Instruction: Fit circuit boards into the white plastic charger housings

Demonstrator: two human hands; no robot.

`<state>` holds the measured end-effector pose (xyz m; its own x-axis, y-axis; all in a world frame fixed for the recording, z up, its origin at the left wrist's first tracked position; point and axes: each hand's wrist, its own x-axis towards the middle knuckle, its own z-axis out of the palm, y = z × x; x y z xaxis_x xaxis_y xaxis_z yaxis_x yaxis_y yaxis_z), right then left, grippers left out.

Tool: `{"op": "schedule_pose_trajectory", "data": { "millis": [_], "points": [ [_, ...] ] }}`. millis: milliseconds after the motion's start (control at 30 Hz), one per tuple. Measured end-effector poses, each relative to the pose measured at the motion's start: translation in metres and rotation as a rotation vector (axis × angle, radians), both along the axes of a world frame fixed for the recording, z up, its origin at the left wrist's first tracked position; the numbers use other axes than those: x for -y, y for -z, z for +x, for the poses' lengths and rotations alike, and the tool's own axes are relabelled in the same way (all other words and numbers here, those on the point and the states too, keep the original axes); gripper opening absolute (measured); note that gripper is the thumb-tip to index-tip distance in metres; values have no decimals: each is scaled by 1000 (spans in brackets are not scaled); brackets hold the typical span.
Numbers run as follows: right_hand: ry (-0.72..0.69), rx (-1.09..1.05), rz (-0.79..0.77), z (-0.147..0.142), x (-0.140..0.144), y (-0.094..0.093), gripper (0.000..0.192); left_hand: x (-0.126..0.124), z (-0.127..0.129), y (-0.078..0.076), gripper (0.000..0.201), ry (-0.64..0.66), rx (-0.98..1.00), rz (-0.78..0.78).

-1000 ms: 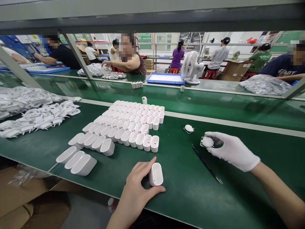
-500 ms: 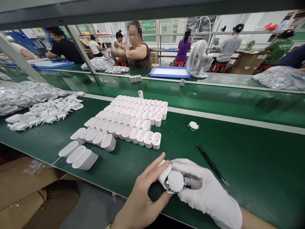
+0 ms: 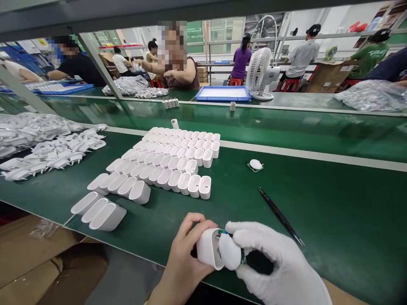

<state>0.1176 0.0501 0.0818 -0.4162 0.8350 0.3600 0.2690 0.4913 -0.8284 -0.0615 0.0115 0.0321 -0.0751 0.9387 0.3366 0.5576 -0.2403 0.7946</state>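
A white plastic shell (image 3: 208, 254) is clasped by the bare left hand (image 3: 182, 264), its fingers curled closed around the body just above the near edge of the green bench (image 3: 333, 212). A white-capped insert (image 3: 229, 252) with a green board behind it is pinched by the gloved right hand (image 3: 280, 267) and is pressed against the shell's open mouth. The shell's long axis is laid roughly left to right, the opening turned rightward. Black tweezers (image 3: 280, 216) are left just beyond the hands, a spare insert (image 3: 255, 164) farther back. Rows of upright shells (image 3: 171, 163) are set to the left, open bench kept between.
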Motion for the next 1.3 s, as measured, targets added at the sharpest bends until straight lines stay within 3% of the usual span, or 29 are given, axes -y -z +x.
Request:
{"op": "schedule_pose_trajectory", "data": {
  "millis": [233, 400, 600, 833, 967, 1067, 1167, 1233, 1300],
  "points": [
    [-116, 79, 139, 0, -4, -8, 31, 1, -5, 2, 31, 19, -34, 30],
    [-12, 135, 299, -3, -1, 0, 32, 1, -7, 0, 37, 86, -100, 64],
    [9, 332, 441, -4, 3, 7, 31, -2, -6, -4, 39, 144, -137, 123],
    [-52, 280, 596, 4, -2, -5, 26, -6, -6, -7, 44, 135, -210, 136],
    [-230, 516, 496, -8, -3, -2, 15, -6, -8, -1, 63, 188, -350, 37],
    [-334, 612, 410, -12, -4, 7, 25, -4, -8, 0, 61, 162, -361, -10],
    [-339, 563, 364, -8, -7, 11, 37, -3, -6, -3, 57, 113, -355, -84],
    [-368, 525, 331, -1, -11, 7, 34, -2, -5, -6, 59, 129, -364, -124],
    [-262, 455, 322, 11, -18, 1, 28, -1, -4, -9, 58, 177, -378, -159]
  ]
}}
